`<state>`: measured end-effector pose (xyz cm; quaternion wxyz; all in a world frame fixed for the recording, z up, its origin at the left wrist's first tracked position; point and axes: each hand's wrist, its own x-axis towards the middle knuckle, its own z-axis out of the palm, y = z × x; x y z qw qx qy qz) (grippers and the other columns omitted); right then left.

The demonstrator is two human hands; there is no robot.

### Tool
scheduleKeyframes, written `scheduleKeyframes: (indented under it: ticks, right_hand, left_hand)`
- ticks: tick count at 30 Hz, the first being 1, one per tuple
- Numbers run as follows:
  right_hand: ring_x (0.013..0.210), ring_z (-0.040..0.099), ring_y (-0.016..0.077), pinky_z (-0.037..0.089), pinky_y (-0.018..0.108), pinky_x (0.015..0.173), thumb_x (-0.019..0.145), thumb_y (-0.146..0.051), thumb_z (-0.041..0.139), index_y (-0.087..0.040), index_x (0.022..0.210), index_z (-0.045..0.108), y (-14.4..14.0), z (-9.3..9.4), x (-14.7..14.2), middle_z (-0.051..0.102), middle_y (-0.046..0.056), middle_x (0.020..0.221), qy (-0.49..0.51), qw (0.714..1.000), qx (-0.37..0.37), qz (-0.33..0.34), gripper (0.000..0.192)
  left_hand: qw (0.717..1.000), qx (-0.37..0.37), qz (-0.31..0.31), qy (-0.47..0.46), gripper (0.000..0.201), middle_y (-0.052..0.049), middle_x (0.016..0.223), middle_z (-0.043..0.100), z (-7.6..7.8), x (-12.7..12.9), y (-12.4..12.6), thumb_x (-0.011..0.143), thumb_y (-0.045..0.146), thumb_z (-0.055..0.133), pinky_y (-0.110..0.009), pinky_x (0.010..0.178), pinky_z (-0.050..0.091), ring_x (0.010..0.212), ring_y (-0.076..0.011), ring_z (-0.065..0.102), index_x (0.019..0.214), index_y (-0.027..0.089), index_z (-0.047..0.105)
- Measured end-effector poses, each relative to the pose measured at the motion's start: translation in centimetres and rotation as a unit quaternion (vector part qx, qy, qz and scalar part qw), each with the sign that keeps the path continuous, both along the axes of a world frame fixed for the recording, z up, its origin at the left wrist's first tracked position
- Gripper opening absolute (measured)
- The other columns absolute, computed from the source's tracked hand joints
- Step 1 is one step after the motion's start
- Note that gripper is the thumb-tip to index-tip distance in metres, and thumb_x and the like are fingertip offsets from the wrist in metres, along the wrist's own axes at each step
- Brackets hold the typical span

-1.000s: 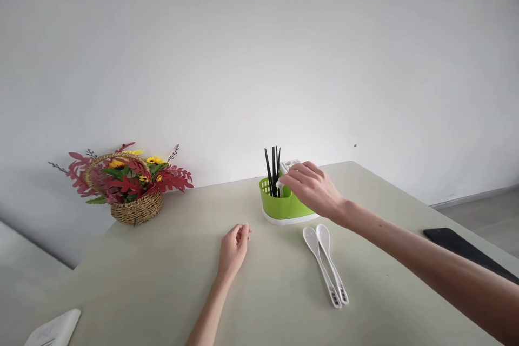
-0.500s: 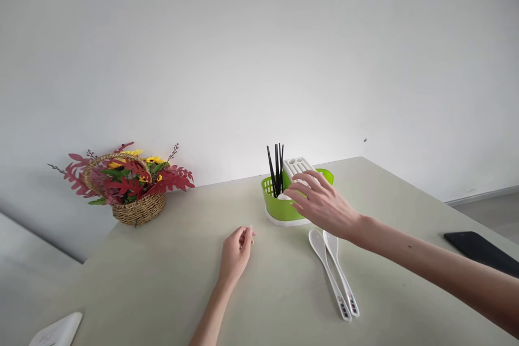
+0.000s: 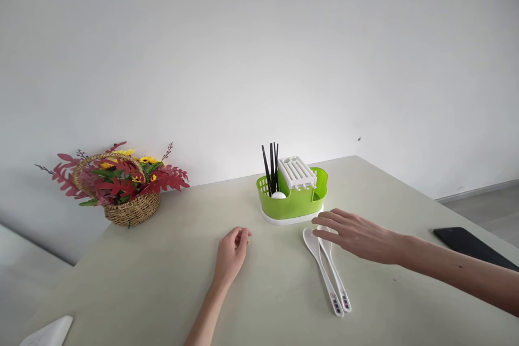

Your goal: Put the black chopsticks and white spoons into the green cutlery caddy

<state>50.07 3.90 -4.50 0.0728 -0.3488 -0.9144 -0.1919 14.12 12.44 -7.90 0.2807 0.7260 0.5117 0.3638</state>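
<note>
Two white long-handled spoons [image 3: 323,270] lie side by side on the table, bowls toward the wall and patterned handle ends toward me. My right hand [image 3: 352,232] is over their bowls, fingers outstretched and apart, holding nothing; whether it touches them I cannot tell. Just beyond stands a green utensil caddy [image 3: 290,205] with a white base and a slotted white top [image 3: 298,173]. Several black chopsticks [image 3: 271,170] stand upright in its left section, beside a rounded white thing [image 3: 278,195]. My left hand [image 3: 232,254] rests on the table left of the spoons, fingers curled with nothing visible in them.
A wicker basket [image 3: 135,211] of red leaves and yellow flowers stands at the back left by the wall. On the right lies a black phone-like slab [image 3: 470,246]. A white object [image 3: 48,332] is cut off at the lower left corner.
My right hand has drawn back from the green caddy toward me and to the right, down over the spoon bowls. The view has shifted slightly; my left hand stays put.
</note>
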Motion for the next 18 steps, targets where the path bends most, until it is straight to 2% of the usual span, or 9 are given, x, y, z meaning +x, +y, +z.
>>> scheduleKeyframes:
  ticks: [4,8,12,18]
  right_hand:
    - [0.123,0.060,0.0285,0.048,0.046,0.102,0.083,0.005,0.056,-0.018,0.138,0.059,0.4,-1.7,0.3,0.062,0.014,0.142,-0.040,0.999,-0.032,-0.015,0.059]
    - [0.112,0.062,0.0262,0.048,0.042,0.094,0.084,0.002,0.059,-0.019,0.125,0.064,0.3,-2.6,0.2,0.065,0.012,0.134,-0.038,0.999,-0.028,-0.019,0.047]
    - [0.094,0.063,0.0212,0.047,0.036,0.081,0.084,0.001,0.059,-0.020,0.114,0.064,-0.5,-2.5,0.3,0.067,0.009,0.122,-0.049,0.998,-0.039,-0.021,0.037]
    - [0.079,0.063,0.0198,0.042,0.032,0.067,0.083,-0.004,0.061,-0.022,0.102,0.064,-2.2,-2.0,1.1,0.068,0.005,0.099,-0.070,0.995,-0.056,-0.039,0.026]
  left_hand:
    - [1.000,0.011,-0.004,0.010,0.047,0.000,0.066,0.061,0.0,-0.1,0.0,0.098,0.060,0.046,-0.025,0.054,0.039,0.055,-0.0157,0.052,0.082,0.022,0.069]
    - [1.000,0.014,-0.005,0.020,0.047,0.000,0.066,0.060,0.0,-0.1,0.0,0.099,0.060,0.046,-0.026,0.056,0.039,0.056,-0.0162,0.052,0.081,0.023,0.068]
    - [1.000,0.011,-0.008,0.024,0.047,0.000,0.067,0.061,-0.2,-0.1,0.1,0.099,0.059,0.045,-0.026,0.058,0.040,0.058,-0.0167,0.053,0.081,0.023,0.067]
    - [0.999,0.022,-0.013,0.028,0.046,0.000,0.068,0.063,-0.2,-0.1,0.0,0.100,0.058,0.044,-0.027,0.058,0.041,0.058,-0.0171,0.055,0.081,0.023,0.067]
